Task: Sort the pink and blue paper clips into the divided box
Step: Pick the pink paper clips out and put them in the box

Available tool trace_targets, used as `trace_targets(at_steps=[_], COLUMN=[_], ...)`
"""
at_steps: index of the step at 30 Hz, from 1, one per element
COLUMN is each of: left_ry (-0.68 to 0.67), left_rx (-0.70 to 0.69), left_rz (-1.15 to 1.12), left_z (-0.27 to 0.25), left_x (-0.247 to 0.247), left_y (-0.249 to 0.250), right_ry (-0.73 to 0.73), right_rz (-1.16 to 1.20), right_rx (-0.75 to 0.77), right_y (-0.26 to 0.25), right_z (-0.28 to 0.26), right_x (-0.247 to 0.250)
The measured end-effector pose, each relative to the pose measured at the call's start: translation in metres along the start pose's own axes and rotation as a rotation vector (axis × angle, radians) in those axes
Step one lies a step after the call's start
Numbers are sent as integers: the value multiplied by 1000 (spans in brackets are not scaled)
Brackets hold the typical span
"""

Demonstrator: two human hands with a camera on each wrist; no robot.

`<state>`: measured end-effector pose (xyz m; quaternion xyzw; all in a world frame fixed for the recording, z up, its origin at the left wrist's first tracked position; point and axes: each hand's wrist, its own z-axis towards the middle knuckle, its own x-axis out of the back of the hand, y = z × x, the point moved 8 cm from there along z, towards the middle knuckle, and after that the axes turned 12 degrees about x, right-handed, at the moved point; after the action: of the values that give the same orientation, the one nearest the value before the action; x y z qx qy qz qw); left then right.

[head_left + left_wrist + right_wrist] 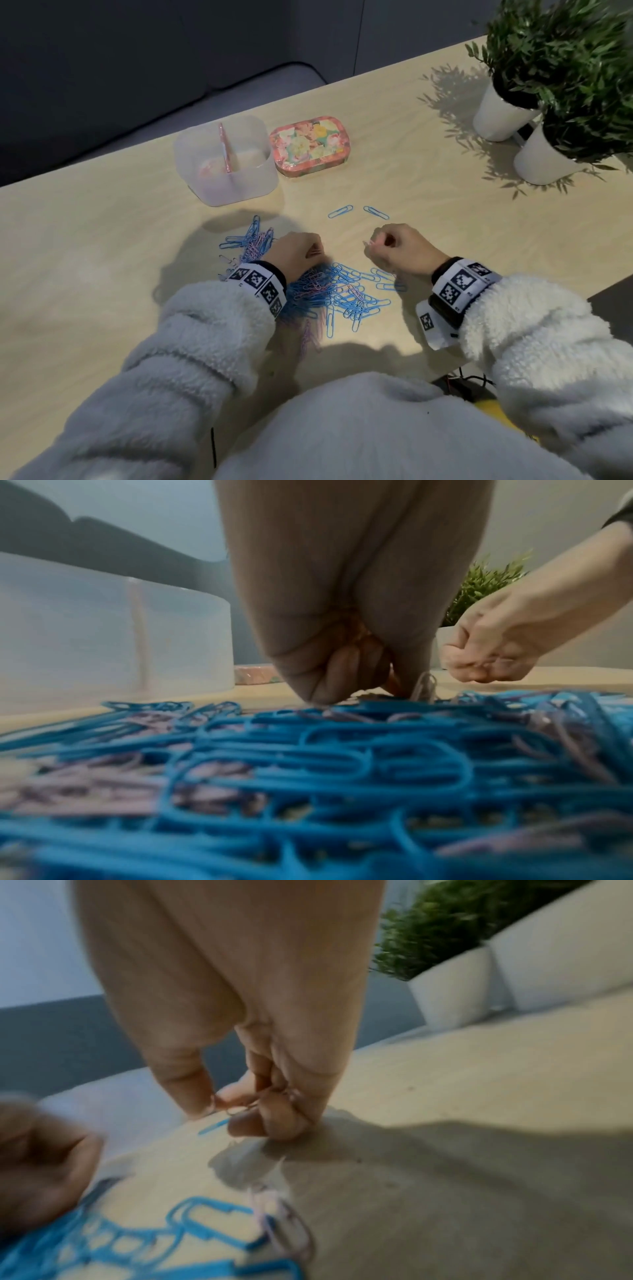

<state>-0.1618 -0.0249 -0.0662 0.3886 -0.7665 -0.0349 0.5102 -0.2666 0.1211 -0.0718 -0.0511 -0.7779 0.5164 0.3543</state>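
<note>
1. Pale wood tabletop [102, 240] fills the scene, with dark upholstery behind it and two potted plants [548, 85] at the far right corner.
2. Most paper clips [342, 294] lie in a mixed heap between the wrists, blue ones on top and pink ones threaded through; two blue strays [358, 211] lie apart, beyond the right hand.
3. Left hand [296, 253] is down on the heap's far edge, fingers curled under; something pale shows at its fingertips in the left wrist view, but I cannot tell whether it is gripped.
4. Right hand [399, 248] hangs just right of the heap, thumb and forefinger pinching what looks like a pink clip [369, 243] (small, and blurred).
5. Divided box [226, 161] stands straight ahead of the left hand, past the heap, its divider running away from the person; pink shows in the left compartment. The left hand is nearer it.
6. Floral tin [310, 147] sits just beside the box's right wall, so a reach from the right hand probably has to pass over it.
</note>
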Motion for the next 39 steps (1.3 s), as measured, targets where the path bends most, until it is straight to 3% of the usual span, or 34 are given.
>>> trace_targets(at_steps=[5, 9, 12, 15, 19, 21, 27, 32, 35, 37, 39], left_ry=[-25, 89, 139, 73, 17, 34, 96, 149, 176, 217, 256], left_rx=[-84, -47, -106, -160, -170, -167, -117, 25, 70, 91, 119], left_rz=[65, -16, 58, 128, 162, 165, 2, -238, -367, -427, -495], left_z=[-16, -18, -14, -10, -8, -7, -4, -4, -5, -9, -14], left_x=[1, 15, 15, 2, -5, -3, 11, 36, 47, 53, 58], left_y=[-5, -9, 3, 12, 17, 18, 6, -20, -39, -48, -54], right_ry=[275, 308, 327, 301, 53, -8, -72, 99, 106, 98, 50], right_rz=[567, 825, 701, 235, -213, -312, -329, 170, 503, 576, 455], right_rx=[-115, -164, -216, -156, -107, -123, -155, -138, -107, -119, -117], right_y=[5, 3, 14, 23, 33, 34, 34, 4, -23, -34, -38], right_z=[-9, -14, -14, -18, -29, -35, -31, -18, -3, 8, 19], right_x=[27, 29, 28, 33, 28, 23, 10, 9, -4, -16, -30])
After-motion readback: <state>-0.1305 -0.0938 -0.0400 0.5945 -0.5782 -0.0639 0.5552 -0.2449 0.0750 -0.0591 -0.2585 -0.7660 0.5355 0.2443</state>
